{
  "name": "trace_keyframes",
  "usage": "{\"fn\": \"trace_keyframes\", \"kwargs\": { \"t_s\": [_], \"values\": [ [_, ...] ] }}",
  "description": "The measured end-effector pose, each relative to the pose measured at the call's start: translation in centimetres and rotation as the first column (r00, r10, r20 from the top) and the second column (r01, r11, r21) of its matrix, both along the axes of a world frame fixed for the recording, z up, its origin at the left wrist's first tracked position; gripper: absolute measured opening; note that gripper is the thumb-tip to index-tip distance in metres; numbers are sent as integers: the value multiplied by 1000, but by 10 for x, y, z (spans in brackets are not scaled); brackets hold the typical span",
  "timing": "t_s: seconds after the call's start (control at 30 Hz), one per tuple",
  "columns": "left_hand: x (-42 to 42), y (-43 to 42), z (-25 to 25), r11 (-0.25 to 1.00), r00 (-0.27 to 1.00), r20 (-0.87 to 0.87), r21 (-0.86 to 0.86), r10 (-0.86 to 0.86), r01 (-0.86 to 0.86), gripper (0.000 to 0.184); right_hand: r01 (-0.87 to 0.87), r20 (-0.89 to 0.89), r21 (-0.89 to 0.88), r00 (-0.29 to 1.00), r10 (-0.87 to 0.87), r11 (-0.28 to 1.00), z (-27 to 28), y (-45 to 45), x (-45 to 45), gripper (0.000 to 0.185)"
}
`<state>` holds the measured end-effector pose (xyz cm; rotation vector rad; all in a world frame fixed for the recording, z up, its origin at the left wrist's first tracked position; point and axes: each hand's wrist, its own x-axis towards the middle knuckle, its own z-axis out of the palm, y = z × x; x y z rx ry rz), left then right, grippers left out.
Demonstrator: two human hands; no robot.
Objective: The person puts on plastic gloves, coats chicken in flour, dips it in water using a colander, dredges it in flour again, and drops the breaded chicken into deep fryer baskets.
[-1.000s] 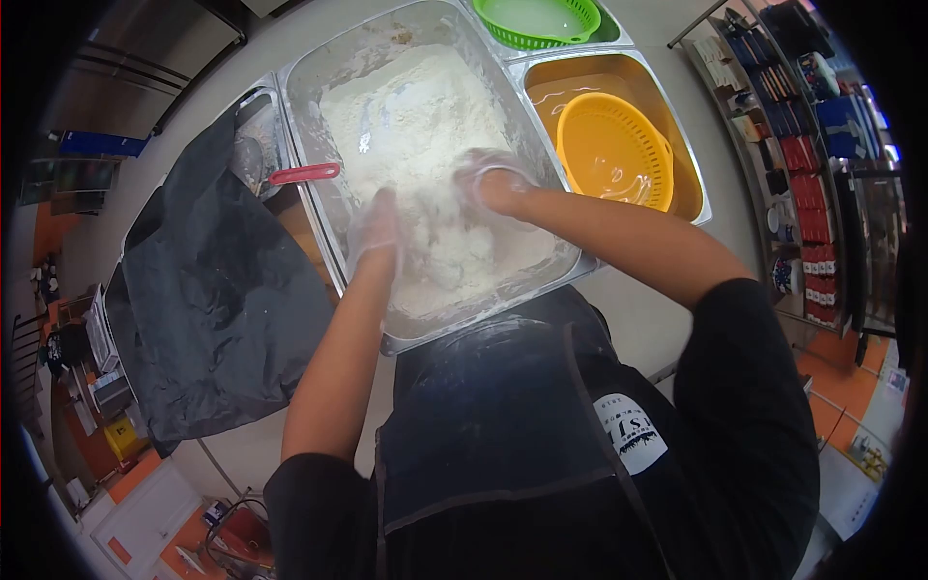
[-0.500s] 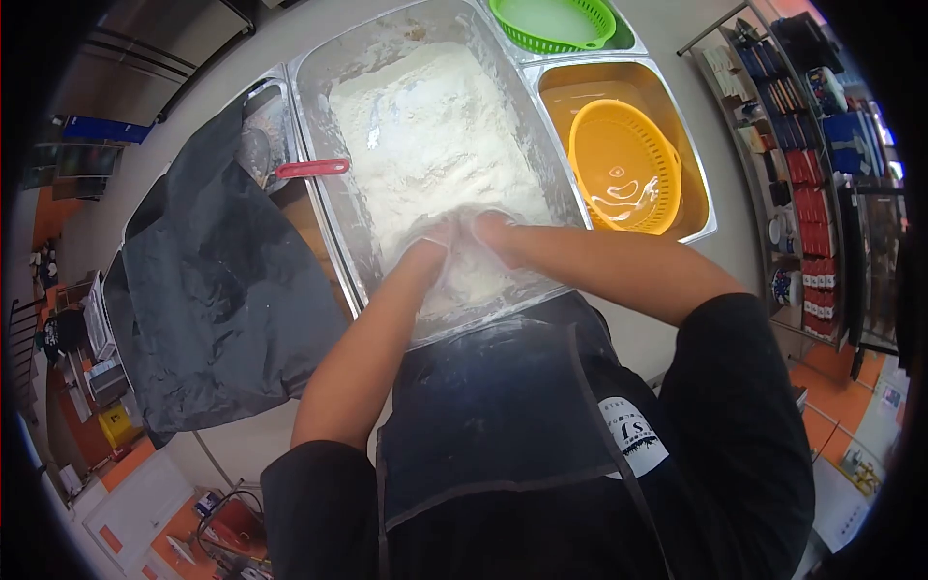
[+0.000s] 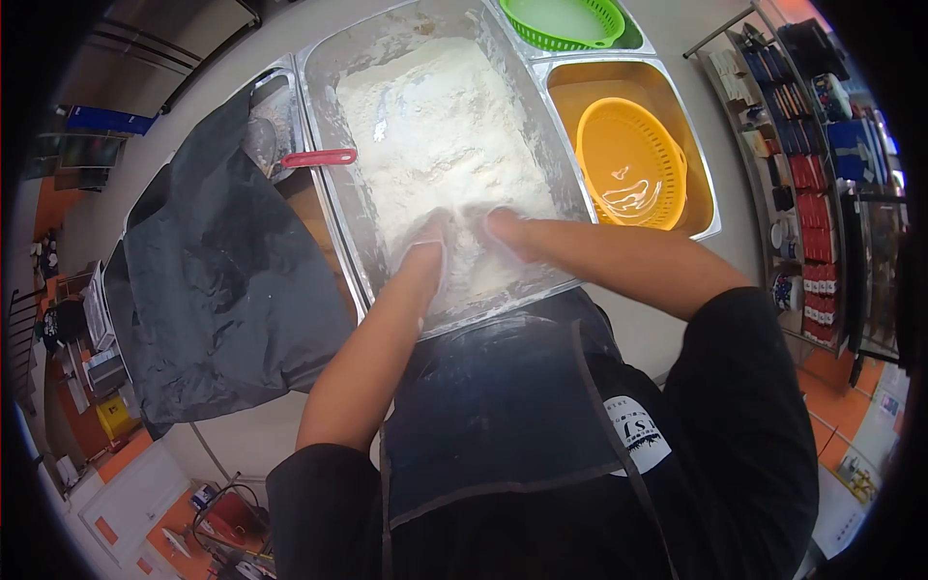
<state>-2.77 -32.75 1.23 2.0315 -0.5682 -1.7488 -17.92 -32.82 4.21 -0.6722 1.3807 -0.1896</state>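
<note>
Where both hands are working: the near part of a metal tray [image 3: 340, 198], which is standing at the centre of the tabletop [image 3: 713, 121].
White powder [image 3: 440, 126]: filling much of the tray, piling higher toward the middle and far part and lying thinly along the walls.
Left hand [image 3: 432, 235]: wearing a thin clear glove [image 3: 445, 277], it is pointing down into the powder on the near left.
Right hand [image 3: 507, 235]: similarly gloved, it is pressing into the powder just beside the left hand, a narrow gap separating them.
Grip, both hands: fingers are sinking into powder and are being hidden; cannot tell whether they are spreading, pressing together or pinching any powder.
Red handle [image 3: 319, 158]: lying across the tray's left rim.
Black sheet [image 3: 222, 261]: draping over the left side, partly covering containers.
Yellow basket [image 3: 633, 159]: sitting in a pan [image 3: 677, 87] right of the tray.
Green basket [image 3: 565, 39]: resting at the far right.
Dark apron [image 3: 493, 416]: showing pale dusting near the tray.
</note>
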Motion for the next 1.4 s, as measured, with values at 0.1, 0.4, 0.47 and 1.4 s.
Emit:
{"fn": "trace_keyframes", "kwargs": {
  "t_s": [0.1,0.4,0.47,1.4],
  "values": [
    [-11,-2,39,968,931,-264,55,252,-246,55,86,87,16,992,-87,996,22,-11,17,53],
    [12,5,102,990,1000,31,144,-2,-3,62,-55,111,-41,992,59,998,-6,-16,-38,56],
    [-5,2,88,982,1000,-18,189,19,-15,59,96,170,74,980,-107,993,-44,-2,-24,48],
    [12,1,98,848,852,469,-333,-232,413,98,-313,-279,-554,943,183,771,46,-15,-9,83]
  ]
}}
